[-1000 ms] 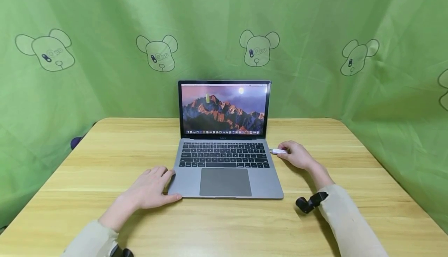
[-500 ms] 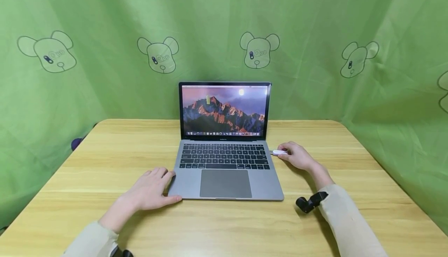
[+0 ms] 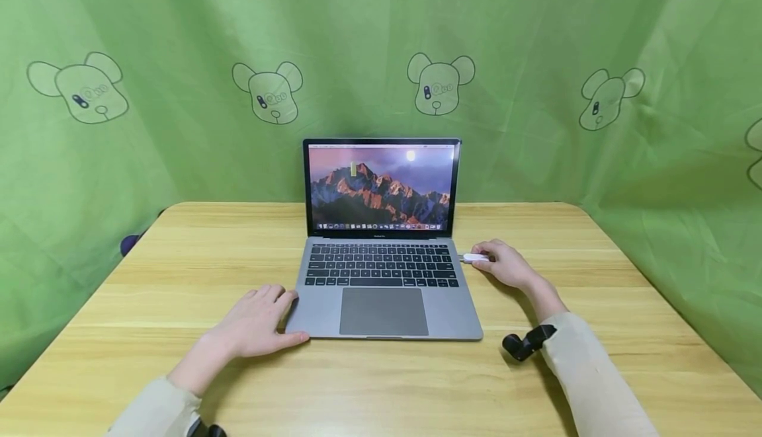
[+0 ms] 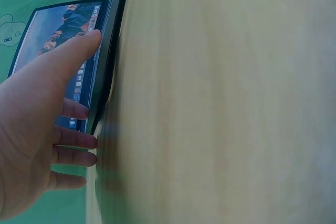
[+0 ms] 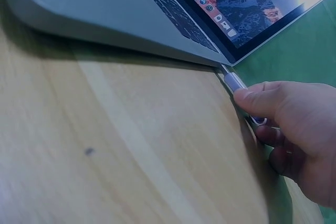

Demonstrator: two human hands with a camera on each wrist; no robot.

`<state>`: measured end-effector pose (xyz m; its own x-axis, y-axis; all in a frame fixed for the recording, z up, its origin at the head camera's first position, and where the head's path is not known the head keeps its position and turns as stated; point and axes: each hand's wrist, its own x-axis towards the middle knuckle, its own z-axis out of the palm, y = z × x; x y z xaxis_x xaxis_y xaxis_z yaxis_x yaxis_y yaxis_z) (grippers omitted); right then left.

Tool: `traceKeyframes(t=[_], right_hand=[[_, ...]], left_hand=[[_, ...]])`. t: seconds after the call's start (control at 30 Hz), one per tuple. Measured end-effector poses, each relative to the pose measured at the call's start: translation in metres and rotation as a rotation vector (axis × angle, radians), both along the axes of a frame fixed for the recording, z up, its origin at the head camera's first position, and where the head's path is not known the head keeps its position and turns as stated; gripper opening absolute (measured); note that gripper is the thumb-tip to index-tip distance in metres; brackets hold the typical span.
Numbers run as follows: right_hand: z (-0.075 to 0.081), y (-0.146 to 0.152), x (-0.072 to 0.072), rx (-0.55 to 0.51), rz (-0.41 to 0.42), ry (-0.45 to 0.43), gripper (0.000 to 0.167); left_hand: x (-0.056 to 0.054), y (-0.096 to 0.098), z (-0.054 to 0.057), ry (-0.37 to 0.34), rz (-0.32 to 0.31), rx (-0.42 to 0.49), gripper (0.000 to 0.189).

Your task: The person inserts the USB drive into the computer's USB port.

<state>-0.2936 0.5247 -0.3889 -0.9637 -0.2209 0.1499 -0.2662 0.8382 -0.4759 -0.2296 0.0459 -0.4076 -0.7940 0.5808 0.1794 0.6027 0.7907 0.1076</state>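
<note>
An open grey laptop (image 3: 318,311) stands on the wooden table, a mountain picture on its lit screen (image 3: 381,189). Around its front left corner lies my left hand (image 3: 254,323), thumb along the front edge and straight fingers against the left side. To the laptop's right, my right hand (image 3: 507,265) pinches a white USB stick (image 3: 474,258) between thumb and fingers. In the right wrist view the stick's metal plug (image 5: 224,68) meets the laptop's side near the hinge; whether its tip sits inside a port I cannot tell. Part of the stick is hidden by the fingers.
Wooden tabletop (image 3: 381,384) surrounds the laptop. Behind and beside the table hangs a green curtain (image 3: 357,27) with mouse-like head drawings. A black wrist camera (image 3: 524,344) is strapped at the right sleeve. Something dark purple (image 3: 127,244) pokes out beyond the table's left edge.
</note>
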Motion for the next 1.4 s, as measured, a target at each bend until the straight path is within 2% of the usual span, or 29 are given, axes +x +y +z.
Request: traceKeyframes(t=[0.67,1.4], right_hand=[[-0.0028,-0.0018,-0.0036,0.006,-0.011,-0.014,0.009],[-0.0011,0.0011,-0.0053,-0.069,-0.064,-0.068,0.019]], left_hand=[[-0.0005,-0.0019,-0.0042,0.006,0.004,0.010,0.081],[-0.0024,0.0000,-0.0011,-0.011,-0.003,-0.014,0.083]])
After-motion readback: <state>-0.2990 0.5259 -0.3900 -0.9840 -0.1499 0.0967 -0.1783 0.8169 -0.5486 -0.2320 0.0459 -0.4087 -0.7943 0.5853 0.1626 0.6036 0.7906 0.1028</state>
